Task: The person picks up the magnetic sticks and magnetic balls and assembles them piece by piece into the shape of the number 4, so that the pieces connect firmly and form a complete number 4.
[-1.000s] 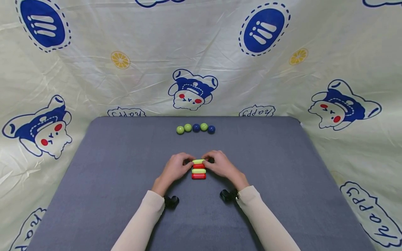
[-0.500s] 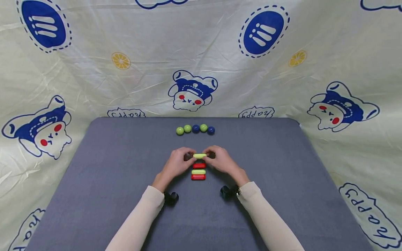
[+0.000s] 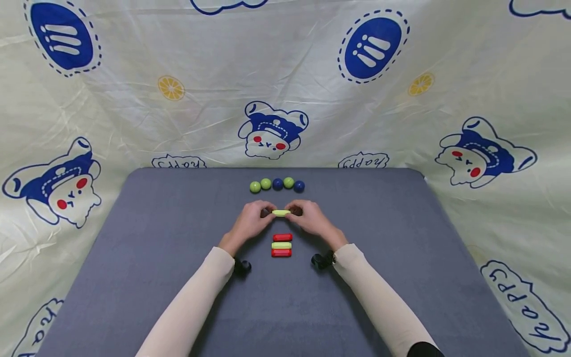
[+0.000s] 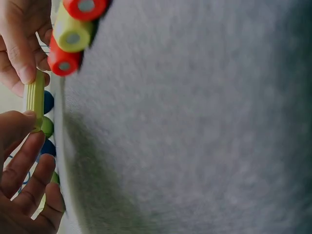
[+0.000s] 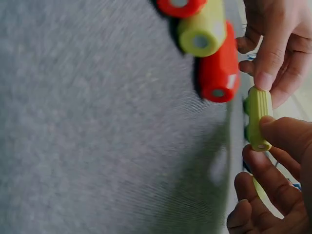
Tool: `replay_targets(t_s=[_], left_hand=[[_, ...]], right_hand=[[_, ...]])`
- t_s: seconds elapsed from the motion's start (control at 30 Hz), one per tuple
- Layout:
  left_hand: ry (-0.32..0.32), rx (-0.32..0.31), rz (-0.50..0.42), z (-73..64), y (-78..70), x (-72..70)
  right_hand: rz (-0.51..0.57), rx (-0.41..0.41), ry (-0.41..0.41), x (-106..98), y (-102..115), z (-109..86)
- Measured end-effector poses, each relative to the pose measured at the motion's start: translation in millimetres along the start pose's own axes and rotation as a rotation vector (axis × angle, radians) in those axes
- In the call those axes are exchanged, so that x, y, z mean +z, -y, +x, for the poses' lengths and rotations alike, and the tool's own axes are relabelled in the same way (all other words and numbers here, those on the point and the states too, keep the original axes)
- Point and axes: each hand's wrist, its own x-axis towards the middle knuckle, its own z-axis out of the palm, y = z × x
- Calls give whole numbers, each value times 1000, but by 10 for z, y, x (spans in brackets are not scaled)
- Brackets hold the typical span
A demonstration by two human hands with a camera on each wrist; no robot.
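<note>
Evenly, over the gray table (image 3: pixel 111 277), my sleeved forearms (image 3: pixel 187 297) angle inward toward the row of balls (image 3: pixel 277 184). Just on my side of that row, my left hand (image 3: pixel 250 220) and right hand (image 3: pixel 313 218) face each other, fingers bent. Three rods (image 3: pixel 281 245) lie farther from the row; nearer it, a yellow-green rod (image 3: pixel 281 213) is pinched at both ends between thumbs and fingertips.

- A pale, creased sheet (image 3: pixel 209 124) hangs behind and on both sides of the grey worktop (image 3: pixel 169 213).
- Its print shows blue ovals (image 3: pixel 61 35), orange slices (image 3: pixel 171 88), red-cheeked cartoon figures (image 3: pixel 273 130) and "happy" lettering (image 3: pixel 526 305).
- The worktop's far corners are rounded.
- Light shines softly on the sheet's folds.
</note>
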Motion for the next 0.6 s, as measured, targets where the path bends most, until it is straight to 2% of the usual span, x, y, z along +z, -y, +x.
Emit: replay_targets(t_s=[0.27, 0.6], left_hand=[[-16, 7, 12, 82, 99, 12], [-31, -31, -3, 95, 120, 78]], right_hand=[[-19, -19, -35, 97, -83, 123], [-24, -20, -25, 109, -115, 169]])
